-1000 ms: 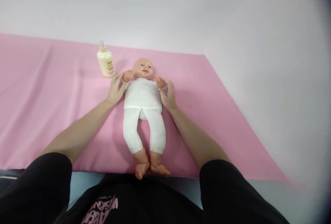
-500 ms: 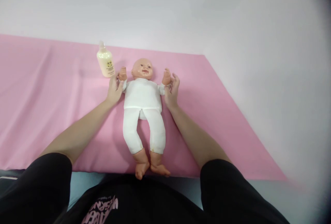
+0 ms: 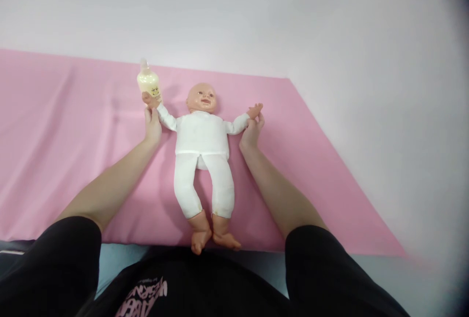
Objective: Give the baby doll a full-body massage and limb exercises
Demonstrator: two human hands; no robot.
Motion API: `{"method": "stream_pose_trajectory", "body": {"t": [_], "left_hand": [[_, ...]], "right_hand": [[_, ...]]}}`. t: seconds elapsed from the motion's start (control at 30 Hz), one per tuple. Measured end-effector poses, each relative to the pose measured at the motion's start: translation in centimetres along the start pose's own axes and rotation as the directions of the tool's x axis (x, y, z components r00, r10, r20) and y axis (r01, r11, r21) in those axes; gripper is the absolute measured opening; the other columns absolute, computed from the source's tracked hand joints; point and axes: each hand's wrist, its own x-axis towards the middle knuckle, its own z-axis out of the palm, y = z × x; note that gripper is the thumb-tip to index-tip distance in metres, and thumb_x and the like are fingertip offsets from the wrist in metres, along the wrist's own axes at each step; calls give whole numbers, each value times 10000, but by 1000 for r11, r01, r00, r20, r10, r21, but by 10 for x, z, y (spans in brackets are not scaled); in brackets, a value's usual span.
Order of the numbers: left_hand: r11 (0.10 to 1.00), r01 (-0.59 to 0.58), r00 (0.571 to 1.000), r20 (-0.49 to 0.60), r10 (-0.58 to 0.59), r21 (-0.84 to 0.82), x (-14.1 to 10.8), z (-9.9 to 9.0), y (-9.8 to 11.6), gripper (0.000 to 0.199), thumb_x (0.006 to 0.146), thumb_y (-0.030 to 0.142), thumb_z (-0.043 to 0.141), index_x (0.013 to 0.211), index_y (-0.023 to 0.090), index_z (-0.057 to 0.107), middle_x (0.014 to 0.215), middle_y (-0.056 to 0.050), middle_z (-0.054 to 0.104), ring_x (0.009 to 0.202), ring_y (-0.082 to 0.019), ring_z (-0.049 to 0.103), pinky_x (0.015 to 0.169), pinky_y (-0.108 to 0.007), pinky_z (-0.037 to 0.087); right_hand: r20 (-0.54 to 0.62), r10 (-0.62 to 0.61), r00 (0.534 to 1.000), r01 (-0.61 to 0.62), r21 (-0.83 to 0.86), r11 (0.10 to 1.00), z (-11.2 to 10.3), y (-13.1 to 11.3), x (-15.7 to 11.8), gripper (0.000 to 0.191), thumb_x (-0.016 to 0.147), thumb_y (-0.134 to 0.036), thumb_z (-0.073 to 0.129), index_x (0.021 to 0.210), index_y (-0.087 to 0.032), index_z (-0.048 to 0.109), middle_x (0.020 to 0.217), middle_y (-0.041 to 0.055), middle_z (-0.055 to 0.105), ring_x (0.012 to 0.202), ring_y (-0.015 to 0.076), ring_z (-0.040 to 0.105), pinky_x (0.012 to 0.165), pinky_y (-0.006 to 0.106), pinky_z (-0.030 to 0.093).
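Bald plastic baby doll in white cloth clothes [image 3: 202, 134]: It is lying face up on the wide pink sheet [image 3: 73, 121], arms pointing out sideways.
Left bare hand [image 3: 153, 124]: It is gripping the doll's arm near its small hand.
Right bare hand [image 3: 251, 131]: It is pinching the doll's other wrist.
Pale yellow round-shouldered bottle [image 3: 148, 81]: It is standing behind the doll's small hand, which is hiding its bottom part.
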Motion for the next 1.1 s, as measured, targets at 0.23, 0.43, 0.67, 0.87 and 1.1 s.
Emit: {"method": "stream_pose_trajectory", "body": {"t": [0.23, 0.43, 0.67, 0.87, 1.1], "left_hand": [[896, -378, 906, 291, 307, 231, -13, 2, 5, 717, 960, 771, 421, 1453, 252, 461, 1430, -170, 556, 1296, -290, 570, 1118, -480, 466], [640, -674, 663, 684, 305, 368, -26, 9, 20, 677, 1022, 663, 371, 1456, 175, 550, 1371, -190, 608, 1282, -344, 545, 1153, -556, 393], [691, -633, 697, 647, 310, 350, -27, 8, 23, 624, 1021, 628, 429, 1443, 185, 553, 1366, -168, 624, 1280, -325, 555, 1163, -524, 401], [919, -362, 877, 391, 280, 154, -20, 8, 9, 676, 969, 730, 479, 1392, 204, 519, 1399, -161, 615, 1324, -294, 578, 1153, -460, 440], [998, 47, 999, 25, -45, -52, 8, 2, -18, 561, 1037, 692, 346, 1279, 230, 551, 1355, -107, 660, 1309, -250, 618, 1107, -401, 500]], "right_hand": [[261, -234, 936, 258, -62, 964, 8, -33, -20, 554, 946, -429, 531, 1441, -214, 406, 1493, 138, 493, 1357, 227, 545, 1126, 450, 506], [585, -304, 752, 499, -204, 843, 10, -46, -32, 436, 901, -285, 560, 1335, -248, 580, 1331, 78, 636, 1259, 237, 586, 1165, 459, 463], [570, -287, 770, 472, -205, 858, 10, -41, -31, 485, 902, -286, 572, 1383, -233, 538, 1380, 90, 603, 1313, 238, 555, 1218, 466, 427], [369, -190, 910, 243, -103, 964, 9, -35, -26, 572, 922, -401, 596, 1436, -222, 421, 1502, 115, 484, 1421, 212, 484, 1266, 448, 389], [121, 10, 993, -17, 59, 998, 4, -7, -1, 572, 861, -343, 521, 1404, -224, 386, 1553, 106, 427, 1434, 203, 476, 1255, 511, 381]]}}
